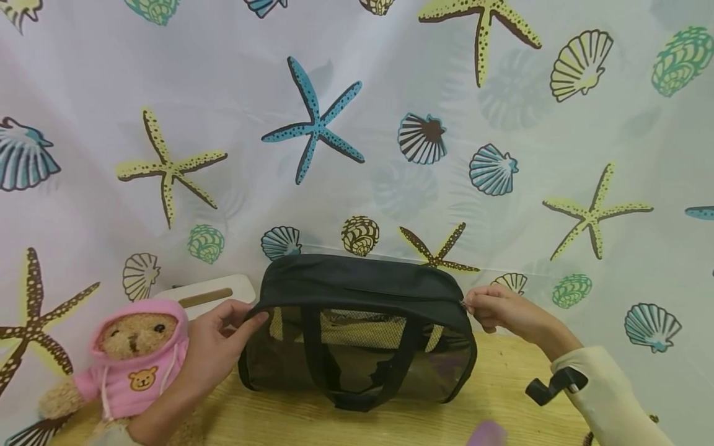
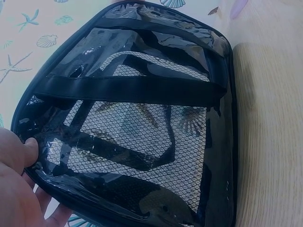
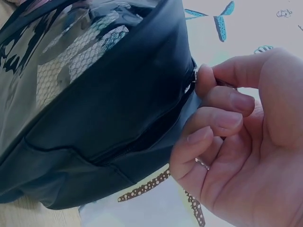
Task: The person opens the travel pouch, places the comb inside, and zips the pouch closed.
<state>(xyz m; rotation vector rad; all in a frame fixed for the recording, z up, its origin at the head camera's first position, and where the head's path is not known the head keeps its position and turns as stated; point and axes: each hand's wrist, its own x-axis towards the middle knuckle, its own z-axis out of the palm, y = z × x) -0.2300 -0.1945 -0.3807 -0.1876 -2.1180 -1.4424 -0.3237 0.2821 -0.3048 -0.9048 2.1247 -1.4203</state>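
A black handbag (image 1: 357, 279) with see-through sides and mesh panels stands on the wooden table. Its two black carry straps (image 1: 406, 353) hang down over the front. At the bag's upper left corner, my left hand (image 1: 214, 347) pinches the piped edge between thumb and fingers; the left wrist view shows the thumb (image 2: 31, 150) on the clear side. My right hand (image 1: 502, 310) is at the opposite end, with thumb and forefinger on the zipper pull (image 3: 195, 74). A dark gap (image 3: 142, 139) runs along the zipper line behind it. My right hand's other fingers are curled in.
Beside my left forearm sits a teddy bear (image 1: 136, 381) in a pink hoodie. A white box (image 1: 242, 286) with a brown slot stands behind it. A purple object (image 1: 487, 433) shows at the table's (image 1: 513, 378) near edge. A sea-patterned curtain (image 1: 357, 198) hangs behind.
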